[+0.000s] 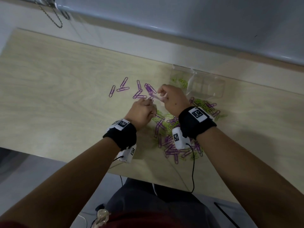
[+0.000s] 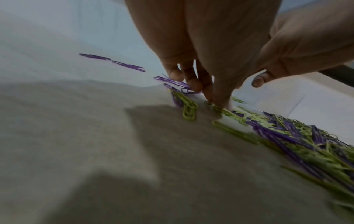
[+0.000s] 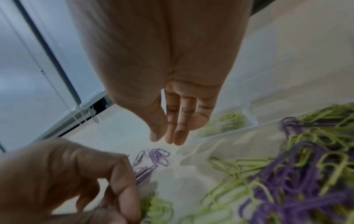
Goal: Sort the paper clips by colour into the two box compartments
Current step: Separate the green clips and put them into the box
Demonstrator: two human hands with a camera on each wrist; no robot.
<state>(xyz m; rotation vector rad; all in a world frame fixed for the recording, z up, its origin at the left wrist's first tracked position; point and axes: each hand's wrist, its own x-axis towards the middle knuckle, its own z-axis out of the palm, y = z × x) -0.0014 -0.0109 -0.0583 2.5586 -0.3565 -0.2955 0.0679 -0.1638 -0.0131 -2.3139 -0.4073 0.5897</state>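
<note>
Both hands over the light wood table point(image 1: 49, 89), working at the far edge of the mixed pile of purple and green paper clips point(image 1: 174, 137); pile runs from under the right wrist toward the near table edge. Left hand point(image 1: 142, 112) low, fingers curled down, fingertips point(image 2: 220, 100) touching a green clip point(image 2: 218, 108) at the pile's edge; whether it actually pinches it, can't tell, view is blurred. Right hand point(image 1: 174, 99) raised just beyond the left; right wrist view shows its fingers point(image 3: 178, 130) hanging straight and together, thumb close beside them, nothing visibly held; head view suggests a pinch near the purple clips, so probably loose, not certain. Separated purple clips point(image 1: 136, 89) lie loose on the table left of and beyond the hands, not in the box. Clear plastic box point(image 1: 204, 86) sits beyond the right hand near the far table edge; green clips point(image 1: 179, 82) in its left compartment; right compartment looks bare.
</note>
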